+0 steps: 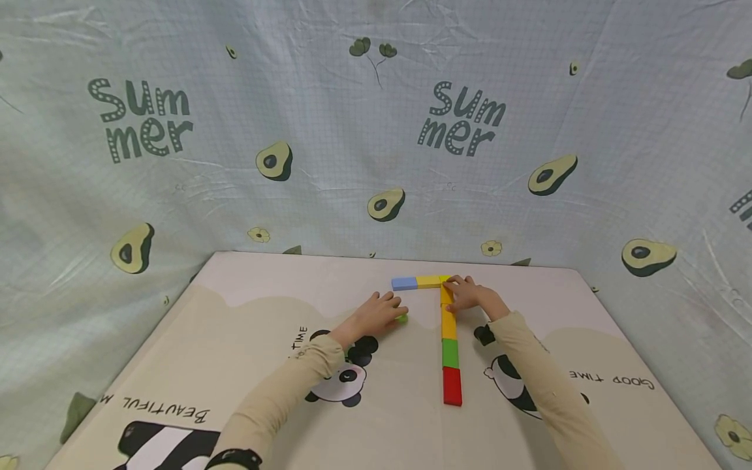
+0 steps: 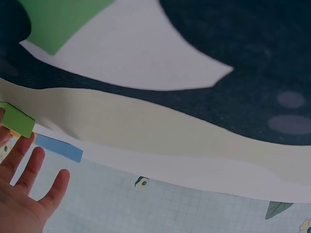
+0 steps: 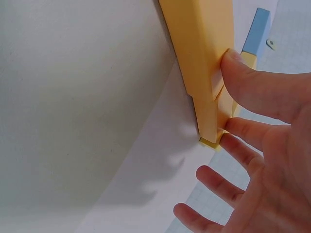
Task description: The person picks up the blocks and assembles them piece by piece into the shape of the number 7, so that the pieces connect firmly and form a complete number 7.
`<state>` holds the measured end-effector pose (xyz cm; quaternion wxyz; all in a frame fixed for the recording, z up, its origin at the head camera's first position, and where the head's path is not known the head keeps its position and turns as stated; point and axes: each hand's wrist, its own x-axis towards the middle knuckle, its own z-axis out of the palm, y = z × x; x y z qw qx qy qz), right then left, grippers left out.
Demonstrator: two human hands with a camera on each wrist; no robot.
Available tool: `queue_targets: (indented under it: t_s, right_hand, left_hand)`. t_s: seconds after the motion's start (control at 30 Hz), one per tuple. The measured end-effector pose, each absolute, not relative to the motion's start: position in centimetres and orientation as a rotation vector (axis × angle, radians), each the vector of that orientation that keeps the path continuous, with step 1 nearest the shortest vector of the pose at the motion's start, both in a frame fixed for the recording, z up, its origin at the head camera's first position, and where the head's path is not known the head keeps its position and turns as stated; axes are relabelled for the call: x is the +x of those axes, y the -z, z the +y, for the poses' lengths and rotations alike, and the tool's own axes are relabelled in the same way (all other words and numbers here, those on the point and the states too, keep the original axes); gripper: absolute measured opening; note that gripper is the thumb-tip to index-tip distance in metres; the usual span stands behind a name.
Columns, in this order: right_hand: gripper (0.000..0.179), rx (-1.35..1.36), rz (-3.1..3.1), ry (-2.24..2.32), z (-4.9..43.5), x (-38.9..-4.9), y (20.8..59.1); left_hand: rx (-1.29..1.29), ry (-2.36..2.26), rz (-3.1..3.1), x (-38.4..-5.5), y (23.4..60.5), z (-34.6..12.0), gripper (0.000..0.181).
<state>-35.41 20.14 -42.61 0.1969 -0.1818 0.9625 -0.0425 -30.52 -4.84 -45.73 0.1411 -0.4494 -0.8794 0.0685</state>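
My left hand (image 1: 377, 314) holds a light green block (image 2: 18, 120) in its fingertips, the other fingers spread apart. In the head view the hand mostly hides that block. My right hand (image 1: 468, 294) is at the far end of a column of blocks, its thumb and fingertips touching the sides of two orange blocks (image 3: 194, 34). Its remaining fingers (image 3: 219, 186) reach out loosely. Down the column toward me come a green block (image 1: 450, 353) and a red block (image 1: 452, 386). From the column's far end a yellow block (image 1: 428, 282) and a blue block (image 1: 404, 284) run leftward.
The table (image 1: 376, 418) has a cover printed with pandas and lettering. A pale curtain (image 1: 329, 117) with avocado prints hangs behind the table's far edge and along its sides. A black band (image 1: 235, 458) circles the left wrist.
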Motion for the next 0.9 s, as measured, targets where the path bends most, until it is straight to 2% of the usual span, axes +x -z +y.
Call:
queue_targets:
  t_s: [0.9]
  right_hand:
    - [0.066,-0.479,2.701,0.122,20.14,-35.45,42.71]
  left_hand:
    - [-1.316,-0.119,-2.530,-30.75,45.68,-5.31,0.026]
